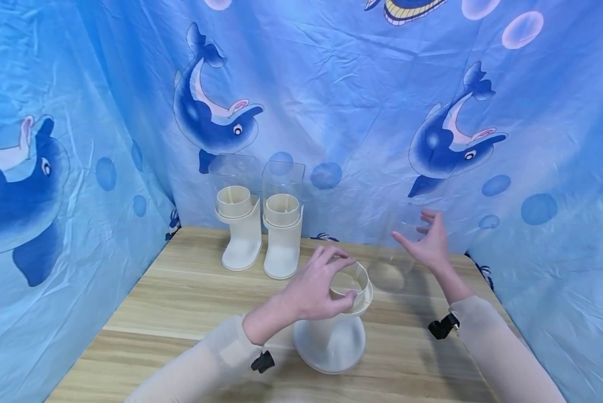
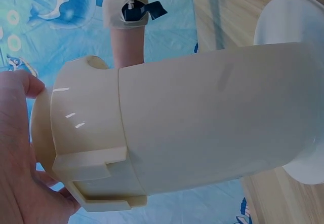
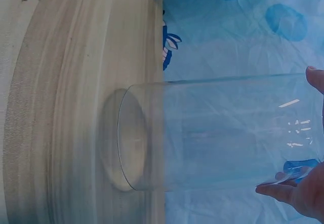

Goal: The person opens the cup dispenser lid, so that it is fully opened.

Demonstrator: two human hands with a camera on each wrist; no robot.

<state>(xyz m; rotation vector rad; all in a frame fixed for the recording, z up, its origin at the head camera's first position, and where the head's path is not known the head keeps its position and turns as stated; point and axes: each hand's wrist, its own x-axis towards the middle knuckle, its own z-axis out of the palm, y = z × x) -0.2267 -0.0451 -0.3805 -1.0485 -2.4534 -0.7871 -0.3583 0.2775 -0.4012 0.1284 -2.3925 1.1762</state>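
A cream stand point(image 1: 330, 346) with a broad round base stands upright on the table. In its top sits a short cream ring-shaped cup point(image 2: 42, 127); my left hand point(image 1: 314, 285) grips the cup's rim, thumb on the near side and fingers on the far side. To the right, a clear open-ended cylinder point(image 3: 217, 133) is upright near the table's back edge. My right hand point(image 1: 427, 246) holds it by the upper end, thumb and fingers on opposite sides. Whether its lower rim touches the wood cannot be told.
Two similar cream stands point(image 1: 243, 240) point(image 1: 283, 252) are at the back left, each with a cup and a clear upright panel behind it. A blue dolphin-print curtain point(image 1: 342, 112) encloses the wooden table point(image 1: 180, 313) at the back and sides.
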